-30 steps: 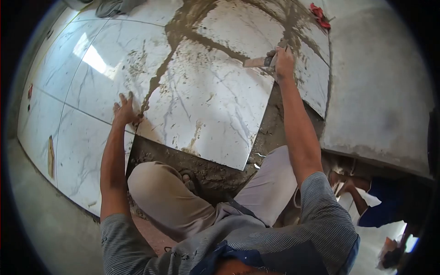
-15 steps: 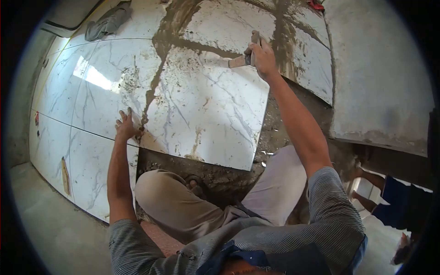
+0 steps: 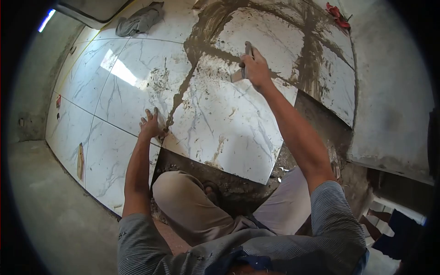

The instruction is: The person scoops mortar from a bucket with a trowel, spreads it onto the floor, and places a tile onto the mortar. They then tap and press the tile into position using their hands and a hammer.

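My right hand (image 3: 257, 68) is wrapped round a trowel (image 3: 239, 75), whose flat blade points left over the white marbled tile (image 3: 229, 119) in front of me. My left hand (image 3: 151, 124) lies with its fingers spread on the neighbouring tile (image 3: 137, 91), beside the joint. Wet brown mortar (image 3: 181, 94) fills that joint and runs along the tile's far edge. More mortar (image 3: 311, 55) is smeared across the tiles at the far right.
A grey cloth (image 3: 140, 19) lies on the far left tiles, a wood strip (image 3: 80, 161) nearer. Red scraps (image 3: 338, 14) lie at the far right. Bare ground (image 3: 316, 119) shows beside the tile. Another person's legs (image 3: 373, 224) are at the lower right.
The view has shifted, so the floor appears further right and slightly lower. My right hand and the trowel have moved left along the tile's far edge. My left hand stays by the same joint.
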The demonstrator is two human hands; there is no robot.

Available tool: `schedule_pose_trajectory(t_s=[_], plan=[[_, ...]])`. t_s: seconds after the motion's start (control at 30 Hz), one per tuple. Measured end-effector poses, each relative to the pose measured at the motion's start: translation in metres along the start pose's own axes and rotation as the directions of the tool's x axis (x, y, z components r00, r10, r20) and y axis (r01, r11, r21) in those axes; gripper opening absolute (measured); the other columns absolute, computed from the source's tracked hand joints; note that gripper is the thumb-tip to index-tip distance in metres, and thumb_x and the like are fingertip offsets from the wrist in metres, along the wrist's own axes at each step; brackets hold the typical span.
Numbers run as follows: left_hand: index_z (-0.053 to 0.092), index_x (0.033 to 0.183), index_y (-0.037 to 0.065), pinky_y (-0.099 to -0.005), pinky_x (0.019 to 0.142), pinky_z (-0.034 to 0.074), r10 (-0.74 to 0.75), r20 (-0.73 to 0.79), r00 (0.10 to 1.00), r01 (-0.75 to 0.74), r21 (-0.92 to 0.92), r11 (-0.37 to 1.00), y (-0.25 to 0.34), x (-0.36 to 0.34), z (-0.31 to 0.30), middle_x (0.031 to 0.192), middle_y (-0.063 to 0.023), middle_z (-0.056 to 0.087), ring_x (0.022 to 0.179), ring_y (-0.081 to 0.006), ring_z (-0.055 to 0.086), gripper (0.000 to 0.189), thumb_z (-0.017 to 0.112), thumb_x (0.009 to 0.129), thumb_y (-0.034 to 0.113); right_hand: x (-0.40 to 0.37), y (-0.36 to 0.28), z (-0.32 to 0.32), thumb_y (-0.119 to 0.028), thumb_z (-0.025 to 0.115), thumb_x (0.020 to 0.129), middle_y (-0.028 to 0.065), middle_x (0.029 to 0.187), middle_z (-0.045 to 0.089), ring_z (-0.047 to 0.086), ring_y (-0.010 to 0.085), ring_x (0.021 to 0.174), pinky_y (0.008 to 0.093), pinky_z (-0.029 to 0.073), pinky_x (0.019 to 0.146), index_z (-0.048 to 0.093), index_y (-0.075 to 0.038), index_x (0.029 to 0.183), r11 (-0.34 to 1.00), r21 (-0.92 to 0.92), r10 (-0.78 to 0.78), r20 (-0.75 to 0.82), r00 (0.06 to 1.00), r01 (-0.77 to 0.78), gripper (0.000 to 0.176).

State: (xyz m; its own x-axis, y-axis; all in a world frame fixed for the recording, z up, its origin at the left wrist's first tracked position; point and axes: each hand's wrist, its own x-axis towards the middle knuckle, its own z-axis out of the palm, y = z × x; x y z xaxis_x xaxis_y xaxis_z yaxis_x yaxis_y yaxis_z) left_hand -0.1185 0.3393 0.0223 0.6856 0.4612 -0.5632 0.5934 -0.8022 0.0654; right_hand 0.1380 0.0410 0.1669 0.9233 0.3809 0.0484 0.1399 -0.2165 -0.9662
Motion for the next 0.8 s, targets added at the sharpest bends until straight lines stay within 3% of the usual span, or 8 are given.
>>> schedule_pose_trajectory(t_s=[0.27,0.37,0.47,0.53,0.57,0.67,0.73,0.8], plan=[[0.007,0.145,0.016,-0.0603,0.101,0.023,0.037,-0.003,0.999,-0.037,0.007,0.999,-0.012,0.011,0.011,0.147,-0.0265,0.0,0.125,-0.0599,0.016,0.13,0.087,0.044,0.038,0.002,-0.009,0.028,-0.027,0.052,0.082,0.0242,0.109,0.057,0.056,0.033,0.101,0.0364,0.041,0.088,0.04,-0.001,0.131,0.989,-0.133,-0.072,-0.048,0.996,0.066,0.056],[0.006,0.145,0.016,-0.0603,0.102,0.023,0.052,0.016,0.999,-0.052,-0.006,0.999,-0.009,0.007,0.011,0.147,-0.0267,-0.002,0.125,-0.0602,0.016,0.131,0.087,0.045,0.038,-0.01,-0.01,0.027,-0.028,0.051,0.082,0.0276,0.112,0.054,0.053,0.0391,0.104,0.0387,0.04,0.09,0.039,-0.001,0.131,0.992,-0.051,-0.116,-0.042,0.992,0.114,0.057],[0.005,0.145,0.015,-0.0605,0.101,0.023,0.048,0.008,0.999,-0.048,0.0,0.999,-0.005,0.006,0.007,0.147,-0.0265,-0.003,0.125,-0.0598,0.017,0.129,0.087,0.046,0.037,-0.002,-0.016,0.022,-0.027,0.051,0.083,0.0187,0.094,0.06,0.058,0.0275,0.083,0.0351,0.045,0.077,0.039,0.0,0.131,0.974,-0.228,-0.024,-0.034,0.999,0.015,0.057],[0.005,0.145,0.015,-0.0608,0.101,0.023,0.039,0.016,0.999,-0.04,0.01,0.999,-0.003,0.011,0.006,0.147,-0.0263,-0.004,0.125,-0.0595,0.017,0.129,0.086,0.047,0.037,-0.004,0.001,0.018,-0.03,0.051,0.083,0.0239,0.106,0.058,0.057,0.0329,0.095,0.0361,0.043,0.085,0.039,0.002,0.13,0.957,-0.169,-0.26,-0.126,0.957,0.238,0.058],[0.005,0.145,0.016,-0.061,0.101,0.023,0.031,0.025,0.999,-0.031,-0.003,1.0,-0.003,0.01,0.009,0.147,-0.0258,-0.004,0.126,-0.0589,0.016,0.129,0.086,0.047,0.037,-0.008,-0.003,0.008,-0.03,0.051,0.083,0.0263,0.115,0.053,0.053,0.0336,0.107,0.0349,0.04,0.091,0.038,0.002,0.131,0.982,-0.182,-0.061,-0.04,0.997,0.053,0.059],[0.003,0.145,0.016,-0.0614,0.101,0.023,0.023,0.034,0.999,-0.024,0.011,1.0,-0.003,0.009,0.003,0.148,-0.0243,-0.006,0.128,-0.0569,0.011,0.13,0.087,0.047,0.036,-0.014,-0.012,-0.012,-0.027,0.049,0.082,0.0298,0.112,0.053,0.052,0.0404,0.104,0.0405,0.042,0.088,0.037,0.001,0.129,0.991,-0.133,-0.025,-0.015,1.0,0.023,0.056],[0.001,0.145,0.016,-0.0618,0.1,0.023,0.008,0.102,0.995,-0.006,-0.02,1.0,-0.003,0.01,-0.001,0.148,-0.024,-0.005,0.129,-0.0559,0.012,0.132,0.087,0.047,0.036,-0.027,-0.019,-0.022,-0.026,0.05,0.081,0.0289,0.109,0.054,0.053,0.0393,0.103,0.0392,0.042,0.088,0.037,0.0,0.13,0.978,-0.19,-0.093,-0.042,0.995,0.083,0.057],[0.005,0.145,0.016,-0.0627,0.099,0.025,0.055,0.097,0.994,-0.053,-0.03,0.998,-0.017,0.03,-0.002,0.147,-0.0257,0.001,0.128,-0.0558,0.016,0.127,0.085,0.049,0.041,-0.043,-0.034,-0.036,-0.029,0.052,0.083,0.027,0.117,0.052,0.052,0.0339,0.109,0.0357,0.039,0.092,0.035,0.002,0.132,0.994,-0.059,-0.096,0.013,0.995,0.097,0.06]])
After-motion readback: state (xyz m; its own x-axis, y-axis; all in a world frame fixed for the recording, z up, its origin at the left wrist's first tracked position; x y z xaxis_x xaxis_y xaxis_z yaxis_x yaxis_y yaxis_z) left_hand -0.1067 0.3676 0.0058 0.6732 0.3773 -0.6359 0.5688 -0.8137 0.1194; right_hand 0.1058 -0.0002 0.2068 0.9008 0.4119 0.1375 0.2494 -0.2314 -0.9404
